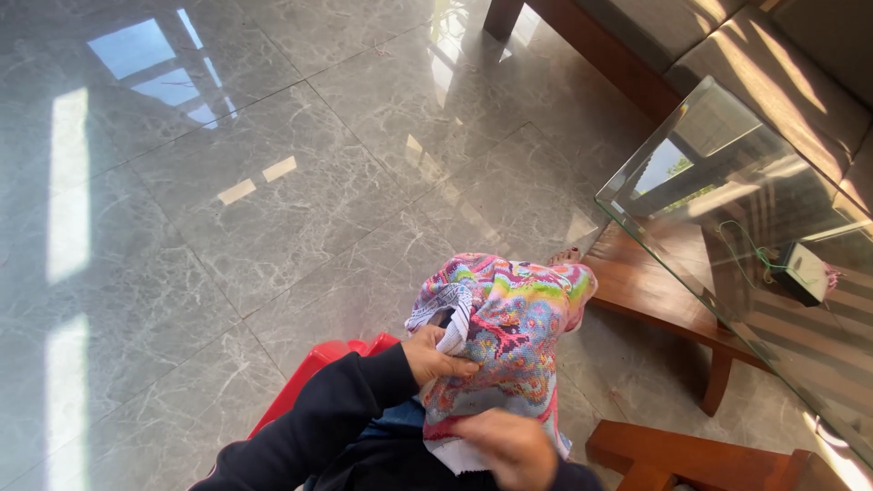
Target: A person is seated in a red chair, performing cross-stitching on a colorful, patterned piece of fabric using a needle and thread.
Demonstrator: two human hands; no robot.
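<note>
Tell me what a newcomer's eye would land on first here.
The brightly coloured embroidered cloth at lower centre stands out, gripped by the left hand at its edge, with the right hand below it. To the right sits a glass-topped wooden table bearing a small dark box; sunlight gleams on the grey marble floor.

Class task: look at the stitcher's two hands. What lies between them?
In the head view, only the colourful cross-stitch cloth spans between the left hand and the right hand; both grip it.
</note>
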